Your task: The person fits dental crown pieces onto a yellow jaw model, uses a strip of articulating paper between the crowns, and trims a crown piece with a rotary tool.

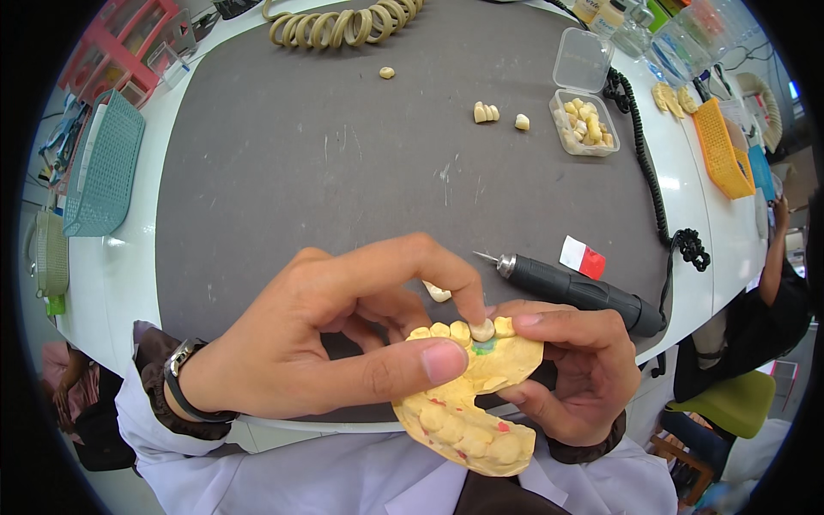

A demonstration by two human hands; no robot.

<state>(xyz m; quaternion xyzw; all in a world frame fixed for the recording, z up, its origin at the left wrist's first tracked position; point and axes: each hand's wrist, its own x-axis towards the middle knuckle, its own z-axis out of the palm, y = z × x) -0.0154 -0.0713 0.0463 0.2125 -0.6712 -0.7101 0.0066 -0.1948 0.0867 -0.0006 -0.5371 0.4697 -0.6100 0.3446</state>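
A yellow plaster dental cast (506, 362), horseshoe-shaped with red marks on its near arm, is held between both hands above the table's near edge. My right hand (594, 369) grips its right end, thumb below and fingers at the tooth row. Across the left part of the cast lies the thumb of my left hand (343, 322), while its index fingertip presses on a whitish tooth crown (483, 330) sitting in the row. Green and grey colouring (485, 347) shows just below that crown. Behind the left fingers, a pale tooth-like piece (438, 293) is partly hidden.
A black handpiece (571, 290) with a pointed bur lies beyond my right hand, near a red-and-white packet (583, 257). Farther back are loose false teeth (486, 112) and an open clear box (560, 129) of teeth. Baskets flank the grey mat (283, 172); another person (755, 318) sits at right.
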